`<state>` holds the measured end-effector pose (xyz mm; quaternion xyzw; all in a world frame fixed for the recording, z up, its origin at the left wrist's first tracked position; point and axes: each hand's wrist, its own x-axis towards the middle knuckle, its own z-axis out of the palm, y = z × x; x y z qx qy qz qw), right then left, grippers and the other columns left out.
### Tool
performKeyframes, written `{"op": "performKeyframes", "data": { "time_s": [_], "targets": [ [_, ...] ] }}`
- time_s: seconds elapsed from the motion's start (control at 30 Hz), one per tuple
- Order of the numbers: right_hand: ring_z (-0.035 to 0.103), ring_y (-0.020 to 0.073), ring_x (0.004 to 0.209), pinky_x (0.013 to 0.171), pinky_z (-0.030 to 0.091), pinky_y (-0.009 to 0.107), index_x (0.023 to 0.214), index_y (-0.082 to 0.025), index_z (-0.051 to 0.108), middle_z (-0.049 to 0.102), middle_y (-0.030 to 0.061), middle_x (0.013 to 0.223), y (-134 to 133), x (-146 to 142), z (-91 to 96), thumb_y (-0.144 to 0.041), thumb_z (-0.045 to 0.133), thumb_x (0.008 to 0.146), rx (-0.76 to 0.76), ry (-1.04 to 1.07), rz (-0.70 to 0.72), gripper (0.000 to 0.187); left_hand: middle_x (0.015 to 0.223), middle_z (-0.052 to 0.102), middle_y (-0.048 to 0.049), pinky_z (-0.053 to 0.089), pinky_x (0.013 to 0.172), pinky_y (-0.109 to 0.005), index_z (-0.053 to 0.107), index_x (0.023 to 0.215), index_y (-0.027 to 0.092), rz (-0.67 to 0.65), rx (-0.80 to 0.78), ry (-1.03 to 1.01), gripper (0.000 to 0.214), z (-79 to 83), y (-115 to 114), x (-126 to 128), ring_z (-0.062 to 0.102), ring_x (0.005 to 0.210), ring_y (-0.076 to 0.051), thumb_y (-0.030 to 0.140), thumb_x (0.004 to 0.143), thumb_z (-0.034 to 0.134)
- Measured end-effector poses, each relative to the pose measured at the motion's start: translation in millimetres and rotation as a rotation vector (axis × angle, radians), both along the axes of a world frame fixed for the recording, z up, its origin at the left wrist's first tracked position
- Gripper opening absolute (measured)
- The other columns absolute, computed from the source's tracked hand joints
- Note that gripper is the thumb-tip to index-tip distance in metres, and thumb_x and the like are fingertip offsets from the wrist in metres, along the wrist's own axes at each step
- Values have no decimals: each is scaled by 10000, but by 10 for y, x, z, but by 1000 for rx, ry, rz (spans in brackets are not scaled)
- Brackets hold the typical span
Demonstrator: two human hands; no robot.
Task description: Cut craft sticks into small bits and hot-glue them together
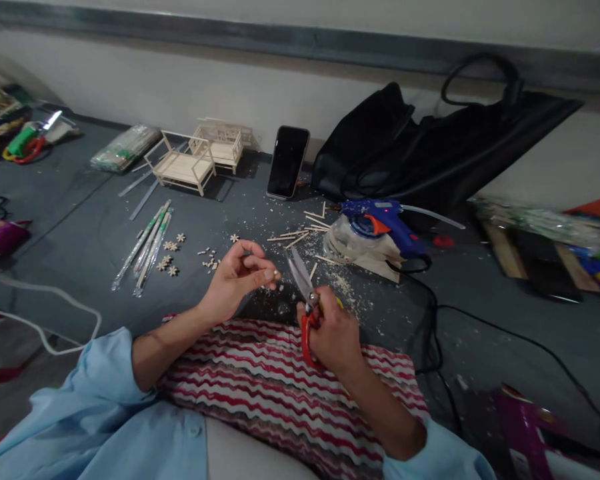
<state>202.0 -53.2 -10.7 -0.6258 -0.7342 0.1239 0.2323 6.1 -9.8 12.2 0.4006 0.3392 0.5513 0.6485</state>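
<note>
My left hand (237, 277) pinches a tiny wooden piece (277, 274) between thumb and fingertips, held above the grey floor. My right hand (333, 333) grips red-handled scissors (304, 293), whose metal blades point up and left toward the piece and stop just short of it. Both hands hover over a red-and-white striped cloth (280, 387) that lies across my lap. Wood chips and sawdust are scattered on the floor around the hands.
A blue glue gun (380, 223) rests on a tape roll, its black cord trailing right. Loose sticks (300, 233), wrapped stick bundles (147, 250), small wooden flowers (170, 257), two miniature wooden benches (200, 157), a phone (287, 162) and a black bag (420, 147) stand by the wall.
</note>
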Motion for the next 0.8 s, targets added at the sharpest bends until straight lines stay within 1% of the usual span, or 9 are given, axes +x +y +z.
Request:
{"op": "performKeyframes", "data": {
  "time_s": [0.17, 0.3, 0.4, 0.63, 0.8],
  "targets": [
    [560, 171, 539, 541, 324, 255, 953, -211, 590, 592, -19, 568, -15, -43, -14, -335, 525, 805, 61, -172, 28, 204, 708, 672, 34, 529, 620, -233, 512, 936, 183, -31, -5, -26, 327, 7, -9, -6, 638, 604, -101, 199, 743, 776],
    [576, 184, 549, 547, 313, 271, 958, -209, 611, 611, -4, 571, -18, -58, -1, -319, 512, 791, 117, -250, 38, 224, 742, 684, 18, 531, 606, -228, 524, 929, 184, -56, -11, -45, 311, 3, -24, 0, 630, 610, -101, 218, 746, 773],
    [581, 186, 558, 555, 315, 272, 955, -211, 616, 618, 2, 571, -25, -65, 16, -286, 503, 777, 130, -283, 38, 224, 734, 680, 21, 533, 596, -223, 530, 915, 185, -62, -13, -49, 310, 9, -35, 12, 619, 598, -98, 223, 736, 779],
    [581, 189, 576, 562, 313, 275, 953, -207, 617, 634, 15, 603, -33, -75, 38, -289, 512, 766, 147, -319, 45, 230, 729, 677, 25, 531, 580, -206, 543, 908, 182, -45, -12, -41, 311, 20, -43, 19, 621, 602, -95, 224, 721, 787],
    [578, 189, 588, 566, 300, 276, 929, -211, 603, 635, 15, 612, -37, -84, 43, -289, 532, 749, 94, -339, 45, 208, 724, 675, 23, 535, 589, -209, 538, 910, 182, -43, -13, -20, 314, 30, -50, 19, 618, 601, -94, 237, 725, 786]
  ]
}}
